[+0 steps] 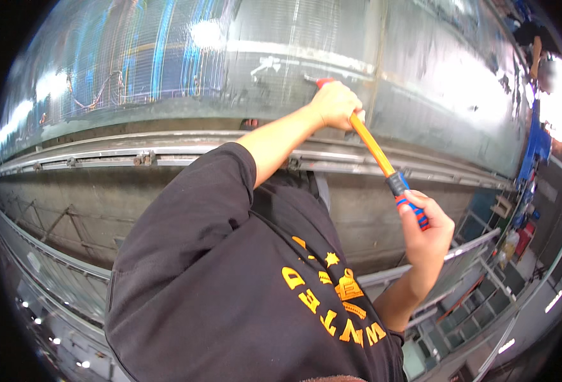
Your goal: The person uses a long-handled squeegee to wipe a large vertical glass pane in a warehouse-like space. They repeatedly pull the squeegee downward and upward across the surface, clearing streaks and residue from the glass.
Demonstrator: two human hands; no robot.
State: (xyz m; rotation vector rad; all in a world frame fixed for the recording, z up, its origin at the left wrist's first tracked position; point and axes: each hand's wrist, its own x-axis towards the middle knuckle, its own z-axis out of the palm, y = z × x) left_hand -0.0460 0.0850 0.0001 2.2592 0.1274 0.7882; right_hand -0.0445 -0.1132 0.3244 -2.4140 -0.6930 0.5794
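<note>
Both my hands grip one long-handled tool with an orange shaft (373, 147), held aslant over a shiny grey-green panel (332, 38). My left hand (336, 105) is closed round its far end, where a small red part and a thin pale tip stick out over the panel. Whether the tip touches the surface I cannot tell, and the kind of tool is unclear. Lower right, my right hand (428, 232) is wrapped round the red and blue grip below a dark collar. A whitish smear (268, 67) shows on the panel left of the tip.
Metal rails (185, 155) run along the panel's near edge, in front of my body. Metal framework (484, 280) stands at the lower right, with another railing (52, 254) at the left. At the far right edge a person (537, 54) is partly visible near blue material (535, 143).
</note>
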